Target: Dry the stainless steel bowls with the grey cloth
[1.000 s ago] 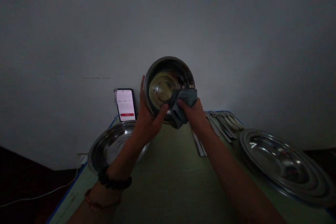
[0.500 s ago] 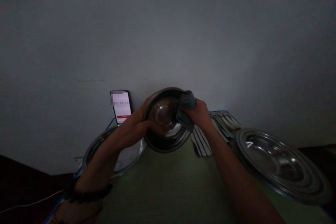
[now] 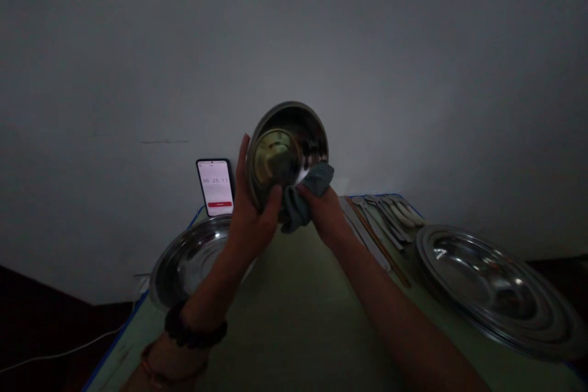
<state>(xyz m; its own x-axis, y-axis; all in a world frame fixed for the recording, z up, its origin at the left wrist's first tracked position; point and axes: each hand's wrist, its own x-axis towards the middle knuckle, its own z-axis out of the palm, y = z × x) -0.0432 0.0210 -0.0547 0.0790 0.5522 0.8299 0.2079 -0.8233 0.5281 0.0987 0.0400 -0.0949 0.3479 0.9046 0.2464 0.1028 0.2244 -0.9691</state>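
A shiny metal bowl (image 3: pixel 294 119) is held up above the table, tilted so that its inside faces me. My left hand (image 3: pixel 255 214) grips its left and lower rim, thumb over the edge and fingers along the outer wall. In my right hand (image 3: pixel 324 208) is a bunched grey-green cloth (image 3: pixel 298 205), pressed against the bowl's lower right rim. The fingers of that hand are partly hidden by the cloth and the bowl.
A wide metal basin (image 3: pixel 174 269) stands on the green table (image 3: pixel 294 318) at left, before a phone (image 3: pixel 215 187) showing a timer. Right of the hands lie metal cutlery (image 3: pixel 386 220) and brown chopsticks (image 3: pixel 374 233). Stacked metal plates (image 3: pixel 487 288) are at far right; a wall rises behind.
The bowl has been raised and tilted further upright. My right hand and the cloth have moved left and down along the rim to the bottom. My left hand has shifted lower around the bowl.
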